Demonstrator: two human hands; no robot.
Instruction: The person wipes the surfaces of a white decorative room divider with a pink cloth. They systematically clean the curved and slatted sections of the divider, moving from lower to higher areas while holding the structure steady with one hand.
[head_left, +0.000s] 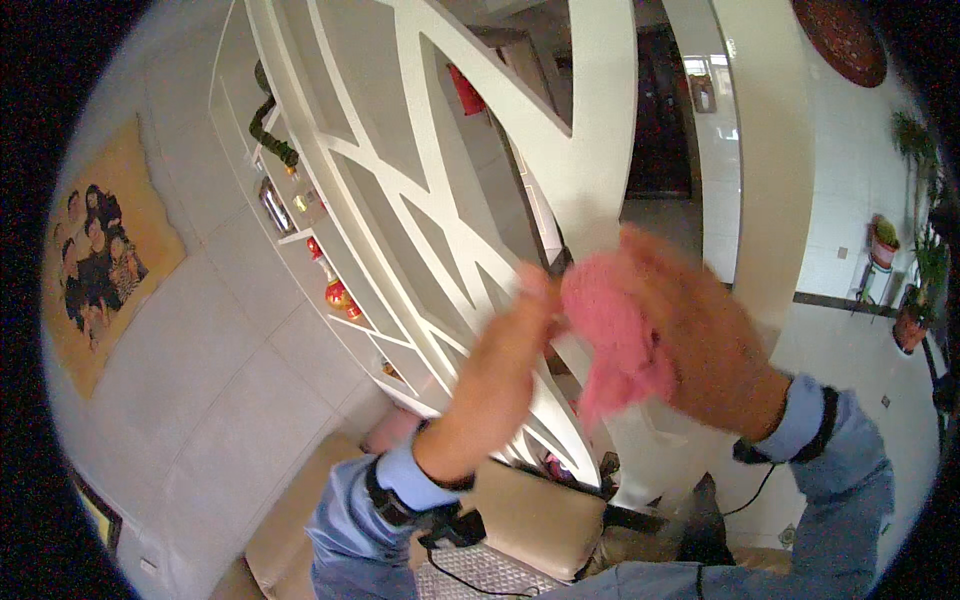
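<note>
A crumpled pink cloth (615, 322) is held up in front of a white openwork lattice partition (592, 157). My right hand (694, 337) is closed around the cloth from the right, and a loose end hangs below its fingers. At the cloth's left edge is my left hand (510, 352), its fingertips blurred against the partition; whether they grip the cloth or the partition cannot be told. Both wrists wear black straps over light blue sleeves.
Shelves at the left of the partition hold a red and gold gourd-shaped ornament (337, 292) and a silvery object (275, 205). A beige sofa cushion (532, 517) lies below. Potted plants (911, 319) stand at the far right. A black cable (480, 589) hangs from the left wrist.
</note>
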